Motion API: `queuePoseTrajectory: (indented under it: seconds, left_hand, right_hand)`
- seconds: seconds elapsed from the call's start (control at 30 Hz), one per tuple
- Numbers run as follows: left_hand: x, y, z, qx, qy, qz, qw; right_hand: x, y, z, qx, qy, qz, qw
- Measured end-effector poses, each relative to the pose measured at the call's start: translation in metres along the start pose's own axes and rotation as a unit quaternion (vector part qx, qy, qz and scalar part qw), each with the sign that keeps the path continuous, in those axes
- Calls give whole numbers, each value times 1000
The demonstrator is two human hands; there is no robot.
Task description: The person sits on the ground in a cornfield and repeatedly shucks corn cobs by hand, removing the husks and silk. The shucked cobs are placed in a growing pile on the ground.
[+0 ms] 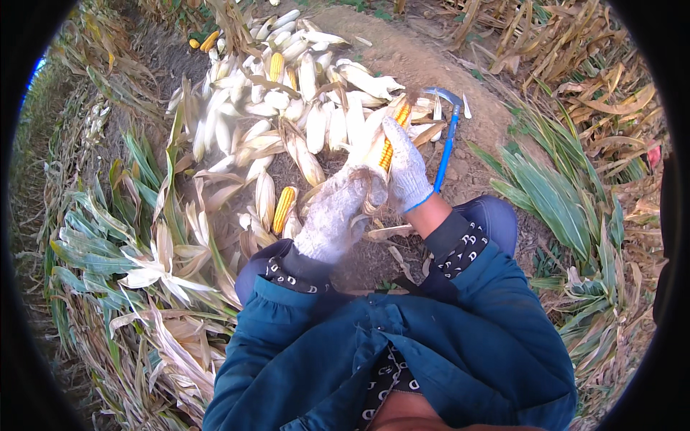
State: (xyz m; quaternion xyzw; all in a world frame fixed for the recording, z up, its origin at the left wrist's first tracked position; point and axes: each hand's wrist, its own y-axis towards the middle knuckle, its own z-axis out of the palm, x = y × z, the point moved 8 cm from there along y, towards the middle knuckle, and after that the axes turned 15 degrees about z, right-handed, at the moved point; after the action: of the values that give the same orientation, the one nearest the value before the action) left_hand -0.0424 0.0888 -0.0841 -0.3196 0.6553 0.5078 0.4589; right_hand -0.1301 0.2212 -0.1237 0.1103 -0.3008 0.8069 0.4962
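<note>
Both my hands wear pale knitted work gloves. Between them is an ear of corn [386, 155], its yellow kernels bared along one side and pale husk spread on the other. My right hand [408, 167] grips it from the right, thumb lying up along the kernels. Around its lower end, my left hand [339, 207] is closed on the husk and dry silk; the glove hides part of the ear. A bare yellow cob [284, 210] lies on the ground left of my left hand, beside husked ears. Just beyond my right hand rests a sickle [447, 145] with a blue handle.
A large heap of corn ears [315, 124], mostly in pale husks, spreads ahead of me on bare soil. Green and dry corn leaves [97, 253] lie to my left. More leafy stalks [560, 199] lie on the right. Dry stalks [593, 64] edge the far right.
</note>
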Motion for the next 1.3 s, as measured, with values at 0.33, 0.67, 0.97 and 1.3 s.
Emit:
queuePoseTrajectory:
  seconds: [0.33,0.67,0.97,1.3]
  left_hand:
    - [-19,-3,27,130,-146,-39,980]
    - [-25,-7,24,140,-126,-91,978]
    - [-6,20,-42,-58,186,-2,981]
    - [1,29,-46,-172,167,4,971]
  right_hand:
    - [43,45,-56,51,102,-43,993]
    - [59,42,-82,-37,45,-88,994]
    - [48,38,-88,-193,-402,-194,874]
    - [-35,-16,-6,-43,-681,-217,698]
